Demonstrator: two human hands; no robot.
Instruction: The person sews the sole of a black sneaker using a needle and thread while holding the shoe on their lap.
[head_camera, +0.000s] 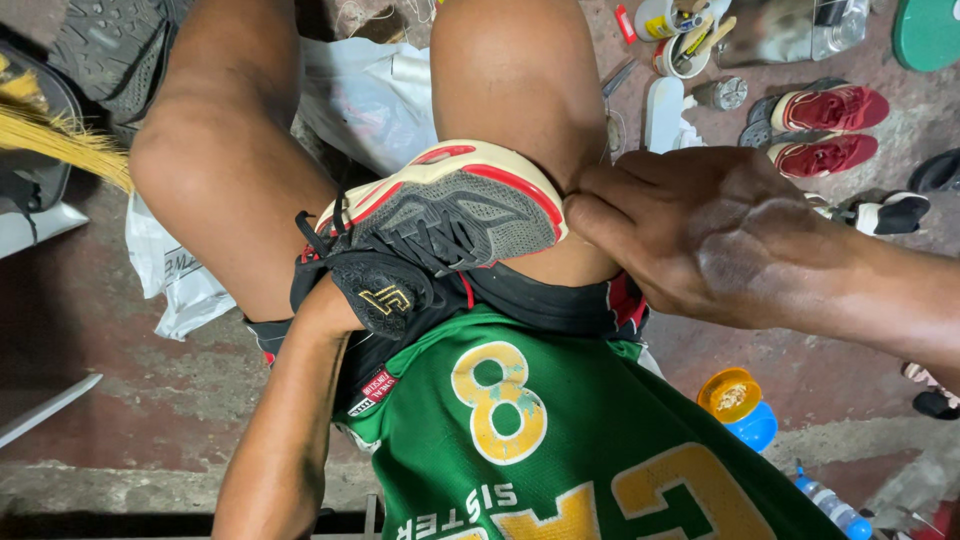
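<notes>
A grey and black sneaker (450, 225) with a cream and red sole lies on its side across my bare knees, toe pointing right. My left forearm comes up from the bottom, and my left hand (322, 308) is pushed into the sneaker's opening. Its fingers are hidden inside. My right hand (690, 235) reaches in from the right. Its fingertips are pinched on the edge of the sole at the toe, pressing it against my right knee. I wear a green jersey (560, 440) with yellow print.
On the reddish floor, a pair of red sneakers (825, 130) lies at the upper right, near tins holding tools (685, 40). White plastic bags (370, 95) sit behind my knees. Yellow broom bristles (60, 140) are at the left, and orange and blue lids (742, 405) and a plastic bottle (830, 505) at the lower right.
</notes>
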